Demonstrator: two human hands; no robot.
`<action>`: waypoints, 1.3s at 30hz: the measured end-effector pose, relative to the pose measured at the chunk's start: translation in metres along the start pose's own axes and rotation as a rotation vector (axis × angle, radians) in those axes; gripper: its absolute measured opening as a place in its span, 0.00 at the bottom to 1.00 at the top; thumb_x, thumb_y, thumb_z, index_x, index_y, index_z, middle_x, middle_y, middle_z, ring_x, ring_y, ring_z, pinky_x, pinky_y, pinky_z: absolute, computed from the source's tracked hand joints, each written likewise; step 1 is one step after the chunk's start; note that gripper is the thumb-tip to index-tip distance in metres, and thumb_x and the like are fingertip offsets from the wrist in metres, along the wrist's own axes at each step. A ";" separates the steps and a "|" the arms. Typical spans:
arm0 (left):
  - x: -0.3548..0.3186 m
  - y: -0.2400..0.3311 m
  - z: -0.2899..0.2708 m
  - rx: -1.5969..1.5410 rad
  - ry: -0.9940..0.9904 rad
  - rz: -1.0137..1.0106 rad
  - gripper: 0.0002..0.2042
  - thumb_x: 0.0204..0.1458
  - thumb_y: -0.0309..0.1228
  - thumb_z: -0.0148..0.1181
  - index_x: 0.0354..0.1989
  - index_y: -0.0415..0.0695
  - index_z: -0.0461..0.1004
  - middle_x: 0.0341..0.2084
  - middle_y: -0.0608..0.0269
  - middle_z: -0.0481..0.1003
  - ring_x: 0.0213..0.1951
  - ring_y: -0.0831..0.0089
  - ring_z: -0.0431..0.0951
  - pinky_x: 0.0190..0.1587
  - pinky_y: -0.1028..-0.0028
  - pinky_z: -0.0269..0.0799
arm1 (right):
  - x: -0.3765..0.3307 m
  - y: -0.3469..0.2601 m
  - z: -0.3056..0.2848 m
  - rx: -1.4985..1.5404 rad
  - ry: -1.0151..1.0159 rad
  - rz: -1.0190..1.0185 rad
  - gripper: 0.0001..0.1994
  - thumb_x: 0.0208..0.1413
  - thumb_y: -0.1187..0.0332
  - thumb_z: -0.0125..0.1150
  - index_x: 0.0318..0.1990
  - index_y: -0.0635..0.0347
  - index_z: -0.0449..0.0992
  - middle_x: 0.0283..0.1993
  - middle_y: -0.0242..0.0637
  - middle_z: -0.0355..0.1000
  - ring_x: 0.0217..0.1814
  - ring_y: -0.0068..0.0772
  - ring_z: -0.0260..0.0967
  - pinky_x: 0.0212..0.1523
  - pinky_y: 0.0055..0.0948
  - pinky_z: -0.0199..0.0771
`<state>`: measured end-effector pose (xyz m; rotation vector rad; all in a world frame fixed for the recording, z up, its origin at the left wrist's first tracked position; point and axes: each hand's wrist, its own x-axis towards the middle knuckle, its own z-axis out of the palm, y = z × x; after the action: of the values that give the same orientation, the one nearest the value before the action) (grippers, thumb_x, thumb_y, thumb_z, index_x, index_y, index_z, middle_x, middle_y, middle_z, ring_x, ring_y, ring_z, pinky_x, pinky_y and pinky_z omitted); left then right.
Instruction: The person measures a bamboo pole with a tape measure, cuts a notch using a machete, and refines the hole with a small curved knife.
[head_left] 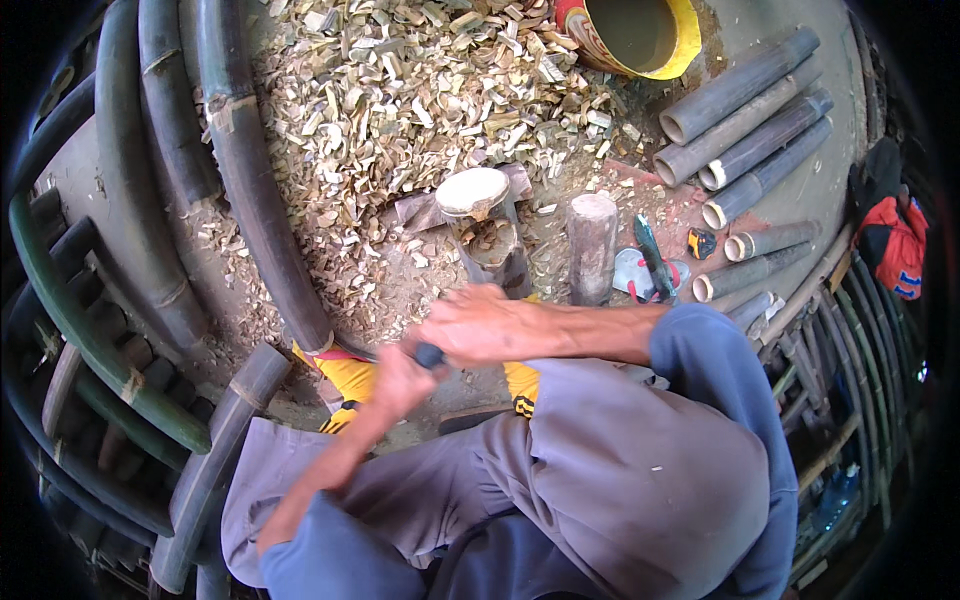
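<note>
My left hand (398, 387), blurred by motion, is closed beside a dark, round-ended handle (429, 355). My right hand (468, 324) lies against it, fingers curled over the same handle. A thin dark strip, perhaps its blade, runs left from the hands, but most of the tool is hidden. Just beyond my hands stands a short chopping stump (487, 250) with a pale round top, with a wooden block behind it. To its right, an upright log (592, 248) stands on the ground. My knees are bent, and yellow-and-black footwear (350, 378) shows below the hands.
Wood chips (400, 110) are heaped ahead. A yellow-and-red bucket (684, 45) holds murky liquid. Cut bamboo tubes (745, 90) lie at right, near sandals (632, 272), a green blade-like tool (652, 255) and a tape measure (701, 243). Long bamboo poles (250, 170) curve along the left.
</note>
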<state>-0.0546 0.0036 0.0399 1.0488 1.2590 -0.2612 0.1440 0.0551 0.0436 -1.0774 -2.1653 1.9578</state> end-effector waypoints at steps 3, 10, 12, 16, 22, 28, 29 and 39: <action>0.017 0.018 -0.053 0.640 -0.036 0.215 0.14 0.32 0.32 0.64 0.32 0.44 0.75 0.22 0.49 0.77 0.28 0.51 0.79 0.36 0.63 0.76 | -0.003 -0.006 0.012 -0.054 0.263 0.007 0.25 0.43 0.74 0.59 0.53 0.53 0.64 0.29 0.44 0.70 0.32 0.53 0.72 0.34 0.48 0.73; 0.051 0.116 -0.129 1.067 -0.186 0.290 0.10 0.30 0.30 0.61 0.26 0.45 0.78 0.19 0.54 0.77 0.23 0.57 0.79 0.34 0.64 0.78 | 0.020 -0.005 -0.013 0.208 0.432 0.002 0.19 0.45 0.78 0.54 0.47 0.57 0.62 0.30 0.53 0.68 0.31 0.58 0.71 0.28 0.50 0.70; 0.035 0.084 -0.101 0.783 -0.145 0.148 0.13 0.31 0.32 0.63 0.30 0.44 0.79 0.22 0.51 0.78 0.25 0.58 0.80 0.38 0.65 0.78 | 0.014 -0.002 -0.018 0.097 0.150 0.014 0.21 0.44 0.78 0.54 0.48 0.53 0.62 0.25 0.49 0.68 0.28 0.54 0.72 0.24 0.49 0.70; -0.013 0.006 0.019 0.016 0.025 -0.099 0.17 0.32 0.30 0.67 0.36 0.48 0.79 0.25 0.48 0.78 0.29 0.56 0.79 0.39 0.66 0.74 | -0.010 0.009 -0.003 -0.088 -0.119 -0.136 0.23 0.43 0.76 0.53 0.50 0.47 0.63 0.19 0.42 0.69 0.25 0.49 0.73 0.20 0.47 0.70; 0.020 0.091 -0.095 0.754 -0.164 0.157 0.16 0.34 0.34 0.65 0.32 0.38 0.77 0.22 0.47 0.78 0.26 0.58 0.80 0.35 0.66 0.77 | 0.010 -0.001 -0.009 0.111 0.304 -0.001 0.24 0.44 0.75 0.55 0.51 0.45 0.63 0.18 0.42 0.68 0.26 0.49 0.73 0.21 0.47 0.71; -0.022 0.047 0.007 0.148 -0.006 -0.182 0.16 0.36 0.30 0.66 0.38 0.43 0.79 0.28 0.47 0.79 0.29 0.61 0.81 0.39 0.67 0.76 | -0.005 0.009 -0.024 -0.148 -0.258 -0.258 0.17 0.47 0.71 0.53 0.47 0.46 0.66 0.18 0.40 0.69 0.23 0.46 0.73 0.19 0.43 0.71; -0.028 0.061 0.025 0.017 0.067 -0.190 0.16 0.37 0.28 0.65 0.38 0.41 0.78 0.28 0.48 0.79 0.30 0.63 0.81 0.38 0.67 0.76 | -0.011 0.014 -0.020 -0.217 -0.300 -0.304 0.16 0.48 0.70 0.53 0.46 0.46 0.67 0.19 0.39 0.70 0.23 0.45 0.73 0.18 0.42 0.71; -0.033 0.032 0.079 -0.108 0.454 -0.061 0.13 0.35 0.23 0.63 0.34 0.39 0.78 0.25 0.53 0.79 0.27 0.69 0.80 0.33 0.72 0.74 | -0.017 0.008 -0.009 -0.468 -0.323 -0.333 0.10 0.50 0.67 0.50 0.41 0.47 0.71 0.21 0.35 0.71 0.23 0.34 0.72 0.15 0.34 0.69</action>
<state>0.0070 -0.0517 0.0792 1.0085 1.6943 0.0040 0.1653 0.0544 0.0453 -0.3872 -2.8415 1.6078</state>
